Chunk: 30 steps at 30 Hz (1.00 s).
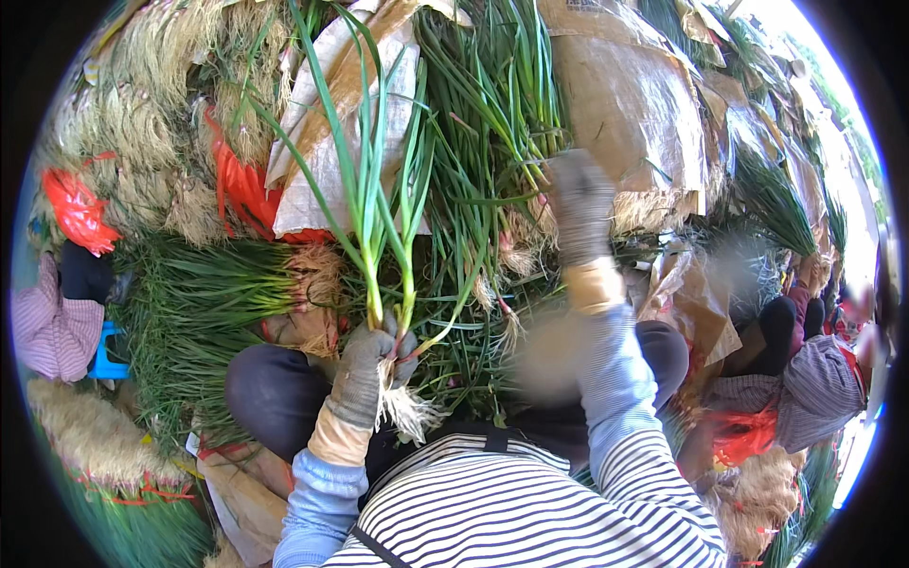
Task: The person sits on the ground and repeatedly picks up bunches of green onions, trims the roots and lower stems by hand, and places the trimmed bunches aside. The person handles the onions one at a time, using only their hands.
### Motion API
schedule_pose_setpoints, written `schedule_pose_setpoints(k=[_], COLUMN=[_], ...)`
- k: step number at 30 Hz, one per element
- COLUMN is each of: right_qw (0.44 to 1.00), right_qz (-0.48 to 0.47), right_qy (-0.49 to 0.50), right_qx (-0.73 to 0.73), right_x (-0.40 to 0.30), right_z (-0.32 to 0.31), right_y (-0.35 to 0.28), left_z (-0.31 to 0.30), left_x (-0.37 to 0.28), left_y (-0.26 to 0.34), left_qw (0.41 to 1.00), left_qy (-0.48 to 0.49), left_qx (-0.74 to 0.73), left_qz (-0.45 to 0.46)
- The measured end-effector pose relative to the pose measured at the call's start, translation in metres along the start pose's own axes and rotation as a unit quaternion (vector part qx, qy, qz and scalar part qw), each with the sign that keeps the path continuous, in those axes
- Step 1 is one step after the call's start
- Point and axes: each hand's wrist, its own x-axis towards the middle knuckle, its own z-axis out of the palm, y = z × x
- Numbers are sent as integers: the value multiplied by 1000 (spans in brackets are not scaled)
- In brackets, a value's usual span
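Note:
My left hand (373, 369), in a grey knit glove, grips a few green garlic shoots (369, 263) by their lower stems. Their leaves stand up and away from me, while the pale roots (405, 412) hang below the fingers. Blurred by motion, my gloved right hand (584, 195) is at the root end of a loose heap of shoots (490, 135); whether its fingers hold any stem cannot be made out. Between my knees lie more loose shoots and leaf scraps (461, 369).
A neat stack of shoots (213, 284) lies to the left. Woven sacking (625, 106) covers plants at the far side. Red plastic bags (74, 206) and root-out bundles (106, 433) stand left, near a blue stool (110, 351). Other people sit at left (60, 326) and right (817, 390).

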Motion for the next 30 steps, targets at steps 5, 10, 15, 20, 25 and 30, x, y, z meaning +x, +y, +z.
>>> schedule_pose_setpoints(k=[5, 10, 15, 20, 25, 30], right_qw=[792, 874, 911, 840, 942, 934], right_qz=[108, 108, 290, 383, -98, 292], right_qy=[-530, -384, -292, -289, -259, -54], right_qx=[-283, -277, -39, 251, -192, 200], right_x=[-51, -108, -112, -107, -135, -107], right_z=[-89, -41, 8, 12, 36, 15], right_y=[-40, 16, 116, -4, -39, 9], left_z=[-23, -19, 19, 19, 35, 36], left_x=[-3, -6, -13, -6, 6, -10], left_y=[-1, 1, 9, -16, -39, -25], left_qw=[995, 993, 994, 996, 990, 996], left_qy=[26, -95, -98, 55, 36, 59], left_qx=[94, -27, -38, 70, 132, 53], left_qz=[16, -69, 35, 10, 27, 36])
